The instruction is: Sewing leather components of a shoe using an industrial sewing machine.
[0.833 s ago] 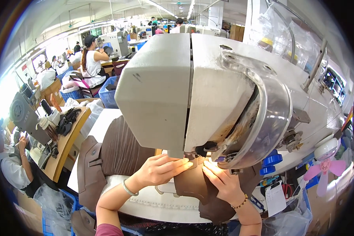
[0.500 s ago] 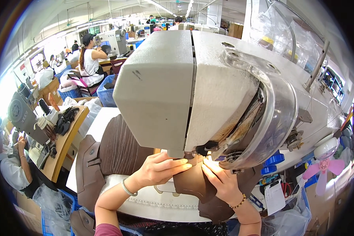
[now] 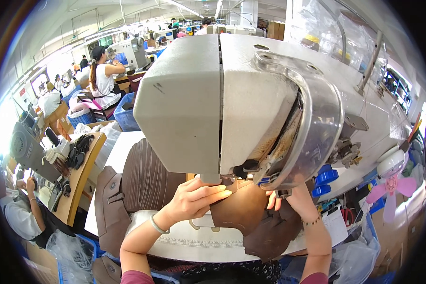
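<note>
A large white sewing machine [image 3: 182,109] fills the middle of the view, its needle area low and partly hidden behind the head. Under it lies a brown leather piece [image 3: 239,210] with a stitched line near its upper edge. My left hand [image 3: 191,199] is closed, fingers pressed together, pinching the leather's left edge beside the presser foot. My right hand [image 3: 292,199] is partly behind the machine's clear guard [image 3: 324,128]; its visible fingers are stretched and slightly apart over the leather's right side. More dark brown leather [image 3: 274,234] hangs below that hand.
Stacked brown leather pieces [image 3: 154,182] lie left on the white table [image 3: 189,244]. A pink fan [image 3: 390,187], blue knobs [image 3: 325,180] and plastic bags [image 3: 357,253] are at right. A wooden-edged bench [image 3: 83,184] and a blue crate [image 3: 126,113] stand left. Other people work beyond.
My right hand has moved right, away from the needle area, and partly behind the guard. My left hand stays at the leather's edge. The view has shifted slightly.
</note>
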`<act>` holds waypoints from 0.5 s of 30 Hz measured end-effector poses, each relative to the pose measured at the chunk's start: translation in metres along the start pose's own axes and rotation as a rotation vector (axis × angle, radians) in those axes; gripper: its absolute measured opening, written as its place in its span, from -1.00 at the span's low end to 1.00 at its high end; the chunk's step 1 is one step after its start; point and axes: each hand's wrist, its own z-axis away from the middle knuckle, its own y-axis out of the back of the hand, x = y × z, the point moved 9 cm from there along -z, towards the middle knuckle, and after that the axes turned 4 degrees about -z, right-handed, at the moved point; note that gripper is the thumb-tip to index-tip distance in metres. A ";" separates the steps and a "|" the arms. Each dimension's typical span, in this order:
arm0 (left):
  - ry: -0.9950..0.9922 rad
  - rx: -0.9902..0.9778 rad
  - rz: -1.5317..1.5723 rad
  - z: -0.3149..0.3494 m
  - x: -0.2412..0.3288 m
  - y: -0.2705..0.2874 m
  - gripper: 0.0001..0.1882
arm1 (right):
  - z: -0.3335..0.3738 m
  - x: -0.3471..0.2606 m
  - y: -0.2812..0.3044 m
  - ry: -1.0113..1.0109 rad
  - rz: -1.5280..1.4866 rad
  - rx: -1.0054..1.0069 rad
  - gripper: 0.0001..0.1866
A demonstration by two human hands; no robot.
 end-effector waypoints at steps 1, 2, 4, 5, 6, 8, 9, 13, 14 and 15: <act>-0.003 -0.009 0.006 0.000 0.000 -0.001 -0.53 | -0.003 0.005 0.001 -0.017 0.146 -0.017 -0.82; -0.006 -0.005 -0.012 0.001 -0.001 -0.001 -0.53 | -0.010 0.002 -0.008 -0.036 0.290 -0.040 -0.82; -0.010 -0.001 -0.028 0.001 0.000 0.000 -0.52 | -0.013 0.007 -0.014 -0.204 0.297 -0.010 -0.86; -0.009 -0.008 -0.041 -0.001 0.000 -0.001 -0.52 | -0.013 0.008 -0.013 -0.199 0.296 0.002 -0.86; -0.008 -0.014 -0.053 -0.002 0.001 -0.001 -0.51 | -0.012 0.008 -0.014 -0.194 0.295 0.014 -0.84; -0.006 0.003 -0.021 -0.002 0.000 -0.001 -0.50 | -0.009 0.005 -0.016 -0.218 0.276 0.085 -0.86; -0.020 0.015 -0.025 -0.002 0.000 -0.002 -0.50 | -0.009 0.002 -0.021 -0.220 0.129 0.063 -0.88; -0.029 0.042 -0.024 -0.004 0.003 -0.001 -0.49 | -0.011 -0.007 -0.043 -0.254 -0.276 0.058 -0.93; -0.029 0.044 -0.024 -0.004 0.003 -0.001 -0.49 | -0.010 -0.010 -0.049 -0.254 -0.275 0.058 -0.93; -0.026 0.042 -0.023 -0.003 0.002 0.000 -0.49 | -0.008 -0.013 -0.051 -0.257 -0.189 0.081 -0.94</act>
